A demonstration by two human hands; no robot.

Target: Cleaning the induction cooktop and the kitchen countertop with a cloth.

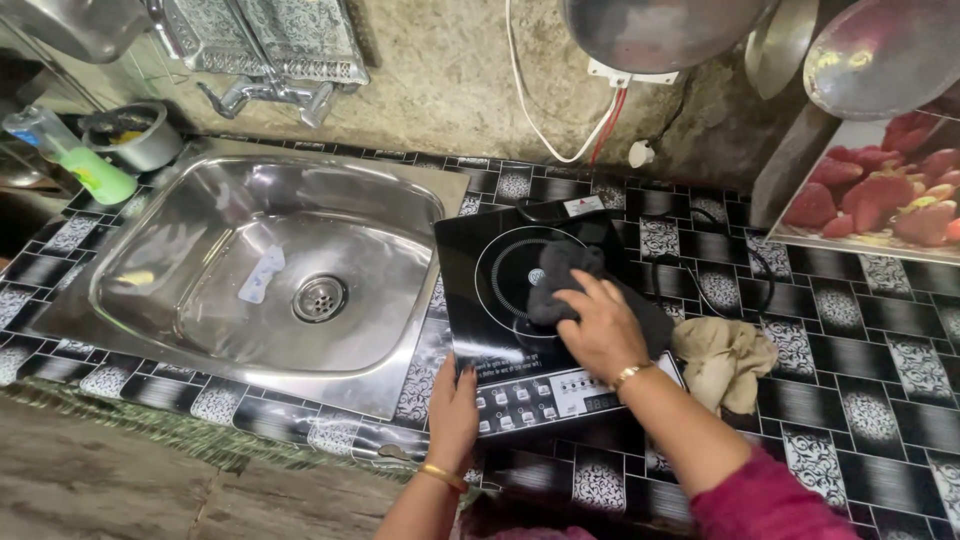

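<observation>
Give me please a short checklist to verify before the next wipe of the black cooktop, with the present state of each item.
1. Right hand presses the dark cloth on the cooktop: ok.
2. Left hand steadies the cooktop's front edge: ok.
3. Cooktop switched off and cool: cannot tell.
4. Cooktop cord unplugged: cannot tell.
5. Beige rag lies off the cooktop: ok.
6. Cooking ring free of pots: ok.

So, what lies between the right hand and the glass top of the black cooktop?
In the head view, a dark grey cloth lies under the right hand, pressed on the cooktop.
</observation>
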